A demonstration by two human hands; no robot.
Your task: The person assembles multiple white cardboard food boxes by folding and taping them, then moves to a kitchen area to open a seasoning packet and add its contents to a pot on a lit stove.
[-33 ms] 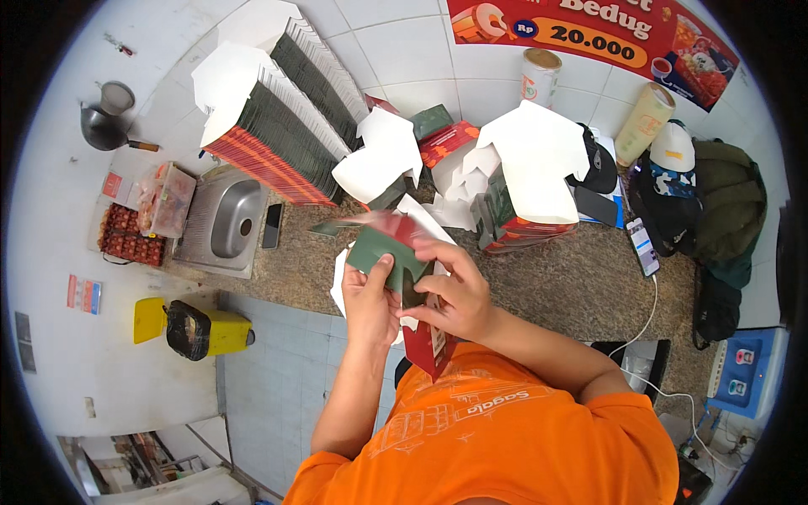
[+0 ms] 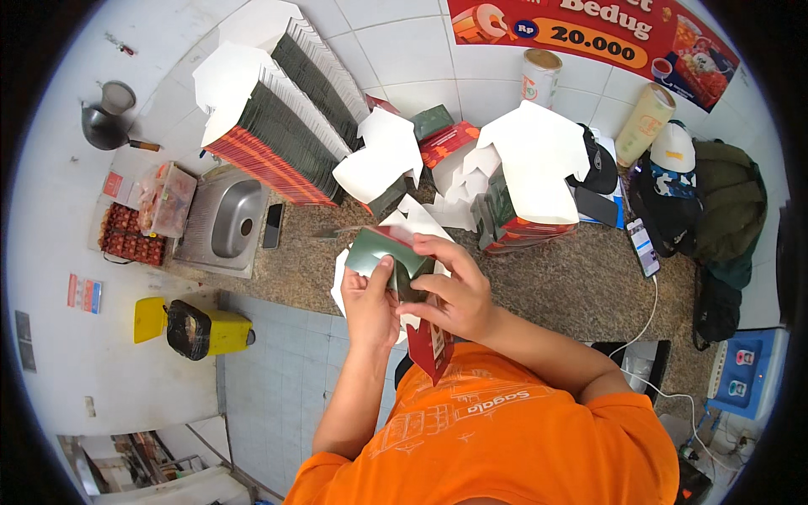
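Note:
In front of my chest, a part-folded cardboard food box (image 2: 377, 250) is between my hands, with a glossy green panel up and a red printed panel hanging down toward my shirt. My left hand (image 2: 373, 307) grips its left side, the thumb pressed on the green panel. On the other side my right hand (image 2: 459, 290) has its fingers bent round the right edge, pinching the card. Fingers hide the folds between the two hands. White card (image 2: 423, 217) shows just beyond the box, over the counter.
Tall stacks of box blanks (image 2: 282, 143) rise at the back left, and another stack (image 2: 534, 168) stands right of centre. A steel sink (image 2: 236, 219) and a dark phone (image 2: 272, 225) lie left. Rightward are a lit phone (image 2: 642, 247) on a cable and a dark backpack (image 2: 665, 210).
The green panel has tilted slightly and catches more light. The blurred flap at its far edge has swung a little. Both hands keep their hold in nearly the same place.

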